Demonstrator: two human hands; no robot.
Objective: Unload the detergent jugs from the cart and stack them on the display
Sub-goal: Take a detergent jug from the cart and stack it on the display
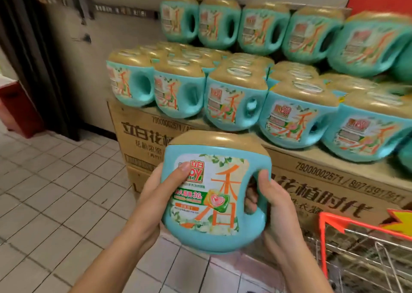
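I hold one teal detergent jug (214, 194) with a tan lid upright in front of me, label facing me. My left hand (153, 194) grips its left side, thumb across the label. My right hand (269, 201) grips the handle on its right, fingers through the hole. Behind it, the display (334, 176) of stacked cardboard cartons carries several matching jugs (234, 101) in a lower row and a higher row (263, 27) at the back. The wire cart (361, 248) with an orange rim is at the lower right; its contents are not visible.
White tiled floor (55, 192) stretches to the left of the display. A beige wall (73, 47) with a dark door frame (33, 47) stands behind. A red cabinet (15, 109) sits at the far left.
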